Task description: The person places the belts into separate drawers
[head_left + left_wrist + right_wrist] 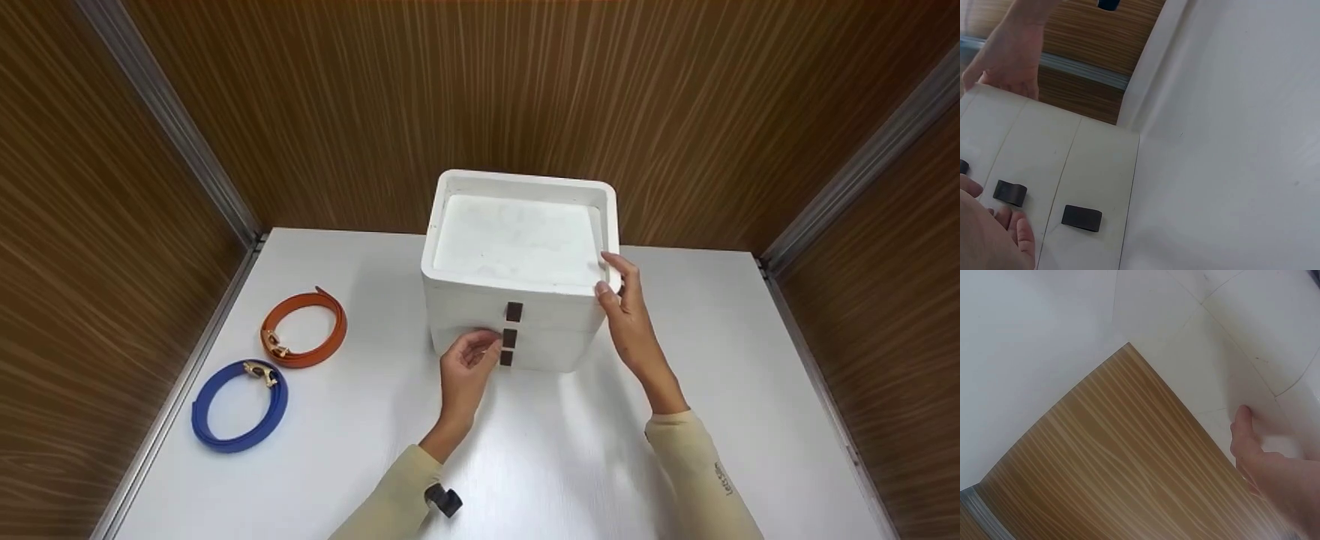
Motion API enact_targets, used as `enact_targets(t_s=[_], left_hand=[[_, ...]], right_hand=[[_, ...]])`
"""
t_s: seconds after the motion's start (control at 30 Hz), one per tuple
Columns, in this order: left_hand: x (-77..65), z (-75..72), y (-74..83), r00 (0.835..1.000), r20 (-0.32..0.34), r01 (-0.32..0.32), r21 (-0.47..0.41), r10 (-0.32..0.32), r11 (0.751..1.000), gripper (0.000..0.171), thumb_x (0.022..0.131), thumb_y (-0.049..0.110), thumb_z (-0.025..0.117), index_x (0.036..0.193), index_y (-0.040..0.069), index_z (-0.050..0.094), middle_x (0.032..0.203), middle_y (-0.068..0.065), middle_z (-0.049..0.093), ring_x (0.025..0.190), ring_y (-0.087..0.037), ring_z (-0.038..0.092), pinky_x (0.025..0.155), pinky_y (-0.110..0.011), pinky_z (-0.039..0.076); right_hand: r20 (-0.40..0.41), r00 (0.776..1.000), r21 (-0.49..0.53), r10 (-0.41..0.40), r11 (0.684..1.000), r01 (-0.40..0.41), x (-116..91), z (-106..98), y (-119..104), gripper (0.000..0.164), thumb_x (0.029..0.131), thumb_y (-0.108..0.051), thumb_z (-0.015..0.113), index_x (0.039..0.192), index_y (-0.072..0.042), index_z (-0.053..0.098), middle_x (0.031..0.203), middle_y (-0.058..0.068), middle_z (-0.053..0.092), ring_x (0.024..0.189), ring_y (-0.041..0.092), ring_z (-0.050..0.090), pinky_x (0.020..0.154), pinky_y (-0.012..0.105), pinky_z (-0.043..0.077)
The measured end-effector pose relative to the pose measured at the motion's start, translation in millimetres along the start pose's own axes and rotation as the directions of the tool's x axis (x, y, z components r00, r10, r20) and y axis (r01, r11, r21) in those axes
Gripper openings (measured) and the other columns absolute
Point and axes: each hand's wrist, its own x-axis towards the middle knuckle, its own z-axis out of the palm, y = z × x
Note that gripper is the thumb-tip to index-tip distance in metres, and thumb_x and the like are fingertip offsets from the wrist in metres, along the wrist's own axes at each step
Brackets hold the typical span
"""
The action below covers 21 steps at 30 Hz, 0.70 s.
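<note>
A white drawer unit (pixel 517 289) with a rimmed, tray-like top stands at the back of the table; its drawers are in. Its front carries three dark pull tabs, one above another. My left hand (pixel 466 366) has bent fingers beside the middle pull tab (pixel 1010 193). That tab shows uncovered in the left wrist view, and contact cannot be made out. At the unit's front right top corner, my right hand (pixel 630 322) grips the rim, thumb at the front and fingers along the side. The right wrist view shows a finger (pixel 1244 422) against white plastic.
To the left lie two coiled belts, an orange one (pixel 337 330) and a blue one (pixel 225 442), both with gold-coloured buckles. The white table (pixel 360 465) is enclosed by wood-patterned panels (pixel 360 97) at the back and both sides.
</note>
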Motion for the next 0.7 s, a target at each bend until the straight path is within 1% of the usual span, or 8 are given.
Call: enact_targets(t_s=[0.13,0.23,0.37,0.5,0.7], left_hand=[[-0.4,1.0,-1.9,1.000,0.030,0.007,-0.011,-0.007,1.000,0.026,0.099,0.006,0.081,0.121,-0.006,0.072,0.117,-0.017,0.074,0.110,-0.028,0.072,0.092,-0.031,0.060],[0.1,2.5,-4.3,0.999,0.051,0.007,-0.018,-0.006,1.000,0.030,0.098,0.005,0.082,0.124,-0.007,0.071,0.119,-0.019,0.073,0.110,-0.028,0.072,0.093,-0.032,0.060],[0.1,5.3,-5.5,0.998,0.067,0.012,-0.027,-0.010,1.000,0.033,0.098,0.003,0.081,0.125,-0.010,0.070,0.118,-0.020,0.072,0.109,-0.028,0.071,0.090,-0.029,0.060],[0.1,8.1,-5.4,0.997,0.077,0.029,-0.026,-0.027,0.999,0.033,0.097,0.001,0.082,0.124,-0.011,0.070,0.115,-0.021,0.071,0.105,-0.028,0.070,0.088,-0.026,0.060],[1.7,11.7,-6.0,0.996,0.070,0.059,-0.018,-0.057,0.998,0.031,0.096,0.000,0.082,0.122,-0.011,0.070,0.110,-0.018,0.069,0.099,-0.023,0.067,0.084,-0.023,0.058]], right_hand=[[-0.002,1.000,0.008,-0.006,1.000,0.006,1.6,-0.6,-0.1,0.055,0.116,-0.024,0.047,0.165,-0.008,0.030,0.174,0.017,0.019,0.163,0.034,0.015,0.127,0.063,0.020],[-0.003,1.000,0.005,-0.008,1.000,0.008,2.6,-1.3,-0.4,0.054,0.116,-0.023,0.047,0.165,-0.007,0.030,0.174,0.018,0.019,0.163,0.035,0.016,0.126,0.064,0.020],[-0.008,1.000,-0.004,-0.011,1.000,0.011,2.5,-2.2,0.2,0.054,0.116,-0.025,0.047,0.165,-0.008,0.032,0.174,0.016,0.021,0.162,0.033,0.017,0.127,0.062,0.021],[-0.005,1.000,-0.002,-0.001,1.000,0.001,1.2,-2.7,0.3,0.056,0.116,-0.026,0.047,0.166,-0.009,0.031,0.175,0.015,0.019,0.163,0.032,0.016,0.127,0.061,0.020],[0.004,1.000,0.003,0.003,1.000,-0.003,1.3,-4.3,0.0,0.056,0.116,-0.026,0.047,0.166,-0.009,0.030,0.175,0.015,0.019,0.163,0.033,0.016,0.127,0.062,0.020]])
